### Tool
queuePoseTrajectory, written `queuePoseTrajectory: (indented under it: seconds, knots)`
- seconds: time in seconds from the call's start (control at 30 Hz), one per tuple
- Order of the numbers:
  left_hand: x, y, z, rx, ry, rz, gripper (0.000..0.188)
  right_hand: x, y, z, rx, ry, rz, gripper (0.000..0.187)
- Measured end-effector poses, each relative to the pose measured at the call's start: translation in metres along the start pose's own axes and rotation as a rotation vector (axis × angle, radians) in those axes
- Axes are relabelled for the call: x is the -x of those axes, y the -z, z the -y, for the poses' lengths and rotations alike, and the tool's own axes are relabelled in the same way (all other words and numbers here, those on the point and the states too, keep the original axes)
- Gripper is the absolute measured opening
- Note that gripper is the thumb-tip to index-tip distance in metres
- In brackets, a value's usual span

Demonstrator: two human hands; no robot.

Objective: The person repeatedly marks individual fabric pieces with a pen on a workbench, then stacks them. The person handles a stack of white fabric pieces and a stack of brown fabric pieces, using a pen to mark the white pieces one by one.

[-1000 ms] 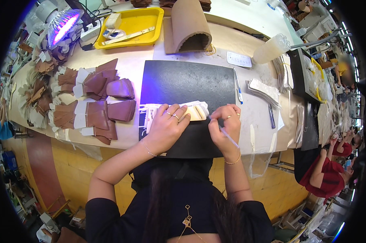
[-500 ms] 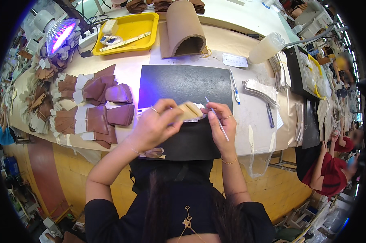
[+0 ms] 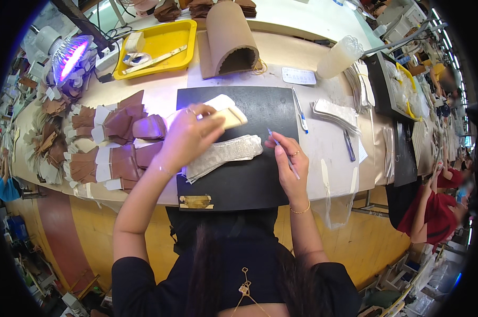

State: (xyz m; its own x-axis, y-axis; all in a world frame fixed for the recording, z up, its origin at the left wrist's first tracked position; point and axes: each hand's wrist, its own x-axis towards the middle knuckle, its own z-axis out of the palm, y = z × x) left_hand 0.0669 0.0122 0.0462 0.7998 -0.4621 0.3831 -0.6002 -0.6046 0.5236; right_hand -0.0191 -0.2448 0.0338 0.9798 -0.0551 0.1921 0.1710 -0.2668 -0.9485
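My left hand (image 3: 188,138) is slightly smeared by motion. Its fingers close on a flat pale yellow template-like piece (image 3: 232,118) with a slot in it, above the left part of the black cutting mat (image 3: 260,185). A white rounded piece (image 3: 220,102) shows just behind the yellow one; whether the two touch I cannot tell. A fanned stack of curved greyish-white pieces (image 3: 223,157) lies on the mat below. Held by my right hand (image 3: 287,161), at the stack's right end, is a slim pen (image 3: 293,170) with its tip pointing up and away.
Stacked brown pieces (image 3: 125,124) lie at left, under a glowing purple lamp (image 3: 71,59). A yellow tray (image 3: 183,33), a brown arched form (image 3: 231,31) and a clear bottle (image 3: 340,58) stand behind. Right of the mat lie pens (image 3: 300,108) and another whitish stack (image 3: 334,113).
My left hand has moved left and away from me with the yellow piece, uncovering the greyish-white stack on the mat. My right hand stays nearly in place with the pen.
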Motion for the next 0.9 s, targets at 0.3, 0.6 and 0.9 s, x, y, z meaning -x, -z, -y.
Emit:
queuePoseTrajectory:
  seconds: [0.3,0.6,0.9]
  knots:
    - [0.040,-0.020,-0.042,-0.009,0.011,0.029,0.018,0.001,-0.012,-0.003,-0.060,-0.049,0.044,0.026]
    - [0.040,-0.027,-0.039,-0.005,-0.031,0.009,0.019,0.000,-0.013,-0.006,-0.069,-0.059,0.046,0.026]
    - [0.038,-0.028,-0.047,-0.156,-0.071,0.052,0.018,-0.006,-0.014,-0.002,0.262,0.203,0.073,0.016]
